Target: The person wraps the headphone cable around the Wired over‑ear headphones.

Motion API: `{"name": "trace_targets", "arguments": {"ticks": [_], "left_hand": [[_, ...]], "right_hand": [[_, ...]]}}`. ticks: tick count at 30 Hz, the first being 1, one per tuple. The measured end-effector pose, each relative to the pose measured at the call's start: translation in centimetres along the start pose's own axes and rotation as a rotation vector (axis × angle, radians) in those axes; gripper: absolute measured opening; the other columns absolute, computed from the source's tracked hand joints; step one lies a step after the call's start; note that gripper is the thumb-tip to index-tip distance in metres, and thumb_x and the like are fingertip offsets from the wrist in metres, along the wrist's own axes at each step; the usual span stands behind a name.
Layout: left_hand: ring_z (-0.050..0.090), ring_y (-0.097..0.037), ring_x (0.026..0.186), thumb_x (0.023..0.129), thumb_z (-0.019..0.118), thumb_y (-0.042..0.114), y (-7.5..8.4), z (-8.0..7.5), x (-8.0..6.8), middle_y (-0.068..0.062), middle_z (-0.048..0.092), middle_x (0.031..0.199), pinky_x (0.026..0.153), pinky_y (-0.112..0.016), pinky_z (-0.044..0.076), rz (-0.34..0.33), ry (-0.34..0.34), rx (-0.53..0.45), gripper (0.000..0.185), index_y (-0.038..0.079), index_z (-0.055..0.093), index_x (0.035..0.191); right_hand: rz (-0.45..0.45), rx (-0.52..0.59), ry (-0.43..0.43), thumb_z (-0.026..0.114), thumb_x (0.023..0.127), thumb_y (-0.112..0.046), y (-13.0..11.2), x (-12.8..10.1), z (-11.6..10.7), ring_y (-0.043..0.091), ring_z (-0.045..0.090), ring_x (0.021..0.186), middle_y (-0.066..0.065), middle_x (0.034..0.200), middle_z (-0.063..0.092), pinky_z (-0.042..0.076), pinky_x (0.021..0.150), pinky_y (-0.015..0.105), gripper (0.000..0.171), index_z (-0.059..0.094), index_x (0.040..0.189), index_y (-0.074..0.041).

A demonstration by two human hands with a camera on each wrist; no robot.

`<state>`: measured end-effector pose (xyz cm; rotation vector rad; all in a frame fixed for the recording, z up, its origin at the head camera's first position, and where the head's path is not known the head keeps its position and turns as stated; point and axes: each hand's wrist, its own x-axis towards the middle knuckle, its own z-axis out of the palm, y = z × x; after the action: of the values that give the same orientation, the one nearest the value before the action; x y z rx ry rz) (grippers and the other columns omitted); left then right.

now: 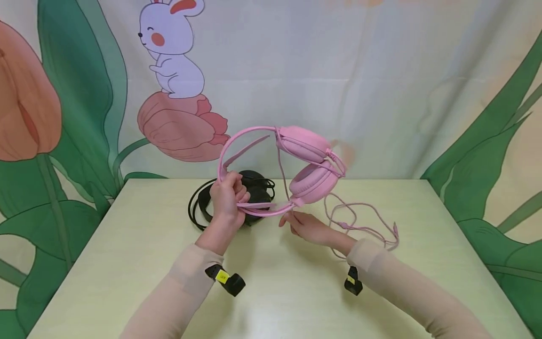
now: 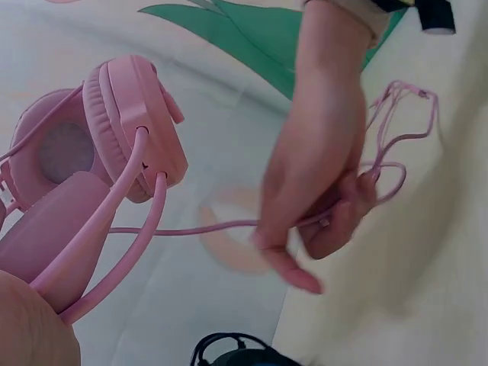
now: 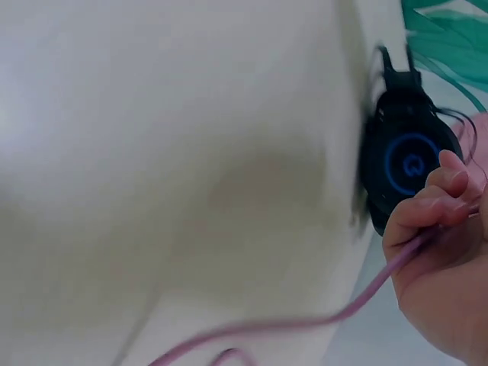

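Head view: left hand (image 1: pixel 227 197) grips pink headset (image 1: pixel 296 165); right fingers (image 2: pixel 335 225) pinch its cable (image 1: pixel 364 221).

Second headset (image 1: pixel 250 197) behind lifted headset (image 1: pixel 296 165)

Left hand (image 1: pixel 227 195) grips the band of a pink headset (image 1: pixel 292 165), holding it raised above the table (image 1: pixel 127 263), ear cups to the right and close together. Right hand (image 1: pixel 306 227) sits low beneath the cups, fingers at the pink cable (image 1: pixel 364 221), which trails in loops onto the table. A black headset (image 1: pixel 254 188) lies behind the left hand. A rabbit-and-tulip backdrop (image 1: pixel 173 61) hangs behind the table.
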<state>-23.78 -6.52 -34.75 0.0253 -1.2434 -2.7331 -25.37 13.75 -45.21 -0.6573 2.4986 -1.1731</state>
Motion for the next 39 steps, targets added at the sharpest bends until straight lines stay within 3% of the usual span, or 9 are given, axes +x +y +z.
{"name": "trace_targets", "arguments": {"ticks": [4, 10, 16, 21, 27, 34, 39], "left_hand": [[0.019, -0.005, 0.036, 0.079, 0.046, 0.0, 0.7, -0.4, 0.7, 0.006, 0.024, 0.045, 0.037, -0.016, 0.018, 0.055, 0.054, 0.027, 0.031, 0.014, 0.033, 0.055], [0.019, -0.005, 0.035, 0.078, 0.048, -0.002, 1.3, -1.1, 1.6, 0.006, 0.024, 0.043, 0.036, -0.017, 0.017, 0.105, 0.132, 0.054, 0.026, 0.012, 0.036, 0.06], [0.02, -0.005, 0.035, 0.077, 0.049, -0.003, 1.1, -1.6, 2.2, 0.007, 0.026, 0.043, 0.035, -0.017, 0.018, 0.131, 0.197, 0.09, 0.022, 0.012, 0.038, 0.065], [0.022, -0.006, 0.035, 0.077, 0.051, -0.001, 0.8, -1.9, 2.5, 0.006, 0.028, 0.044, 0.036, -0.018, 0.021, 0.15, 0.25, 0.152, 0.018, 0.012, 0.042, 0.068], [0.027, -0.007, 0.036, 0.077, 0.052, 0.001, 0.3, -2.1, 2.8, 0.006, 0.03, 0.044, 0.037, -0.018, 0.025, 0.189, 0.317, 0.237, 0.014, 0.011, 0.046, 0.069], [0.034, -0.007, 0.037, 0.076, 0.055, 0.006, 0.3, -2.2, 2.8, 0.008, 0.032, 0.048, 0.038, -0.02, 0.031, 0.239, 0.363, 0.399, 0.013, 0.012, 0.048, 0.068], [0.031, -0.005, 0.039, 0.076, 0.056, 0.005, 0.4, -2.2, 2.7, 0.008, 0.033, 0.049, 0.038, -0.019, 0.026, 0.302, 0.361, 0.524, 0.015, 0.013, 0.047, 0.068]], "right_hand": [[-0.032, -0.103, -0.036, 0.028, 0.101, -0.028, -0.1, -0.5, 1.1, 0.009, 0.033, 0.052, -0.005, 0.061, 0.039, 0.029, 0.051, 0.023, 0.034, 0.059, 0.102, -0.015], [-0.098, -0.144, -0.085, 0.032, 0.1, -0.022, -0.1, -1.5, 1.8, 0.006, 0.034, 0.055, -0.004, 0.063, 0.041, 0.031, 0.052, 0.021, 0.03, 0.06, 0.101, -0.012], [-0.112, -0.235, -0.11, 0.035, 0.1, -0.02, -0.6, -2.5, 1.3, 0.007, 0.035, 0.057, 0.001, 0.073, 0.051, 0.037, 0.058, 0.023, 0.025, 0.059, 0.102, -0.014], [-0.149, -0.28, -0.096, 0.035, 0.099, -0.019, -1.6, -3.1, 0.8, 0.007, 0.036, 0.056, 0.006, 0.08, 0.06, 0.038, 0.056, 0.022, 0.025, 0.059, 0.098, -0.011], [-0.184, -0.356, -0.087, 0.037, 0.098, -0.021, -3.2, -3.6, 0.4, 0.006, 0.045, 0.059, 0.0, 0.08, 0.062, 0.041, 0.054, 0.021, 0.023, 0.058, 0.092, -0.015], [-0.283, -0.463, -0.091, 0.041, 0.097, -0.021, -5.6, -3.8, -1.6, 0.003, 0.046, 0.059, -0.01, 0.071, 0.053, 0.043, 0.055, 0.019, 0.018, 0.057, 0.09, -0.014], [-0.35, -0.521, -0.104, 0.044, 0.095, -0.019, -7.3, -3.7, -3.8, 0.002, 0.04, 0.053, -0.011, 0.061, 0.043, 0.038, 0.051, 0.018, 0.018, 0.057, 0.083, -0.014]]}}
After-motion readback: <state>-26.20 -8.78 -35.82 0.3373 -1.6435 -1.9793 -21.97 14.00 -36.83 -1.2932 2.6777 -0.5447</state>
